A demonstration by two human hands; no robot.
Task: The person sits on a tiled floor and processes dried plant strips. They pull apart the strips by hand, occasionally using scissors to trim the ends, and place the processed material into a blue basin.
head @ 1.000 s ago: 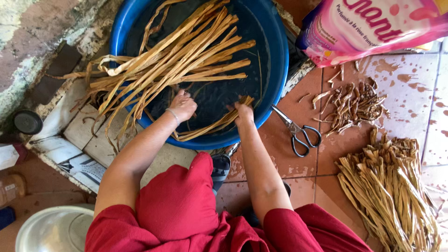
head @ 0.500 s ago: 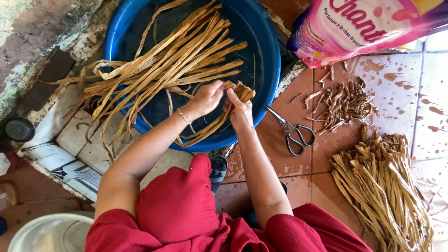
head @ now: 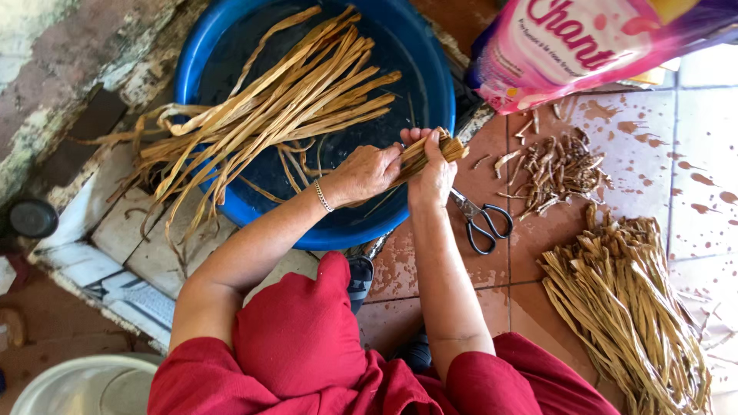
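— Where the wall meets the floor at nine o'clock: a dark round lid (head: 32, 218), and at seven o'clock the rim of a white bucket (head: 46, 384).

— And further right?

— At eleven to twelve o'clock, a blue basin (head: 201, 54) with long tan fibre strips (head: 284, 107) fanned across it, some trailing over the rim toward nine o'clock.

— Hands?

— Left hand (head: 363, 172) curled shut around a small bundle of strips (head: 430, 150), fingers wrapped on the stems. Right hand (head: 432, 175) just beside it, also clenched on the same bundle, cut ends poking out toward one o'clock. Bundle held over the basin's right rim.

— To the right of that?

— Black-handled scissors (head: 483, 219) on the tiles at three o'clock, then a heap of short trimmings (head: 557, 165), a pink printed bag (head: 584, 46) at one o'clock, and a big sheaf of dry strips (head: 630, 307) at four o'clock.

— Risks?

— Probably slipping: wet-looking strips could slide out of a loose grip and scatter back into the basin. Could also snap if bent too hard. Trailing strips may drag off the rim.
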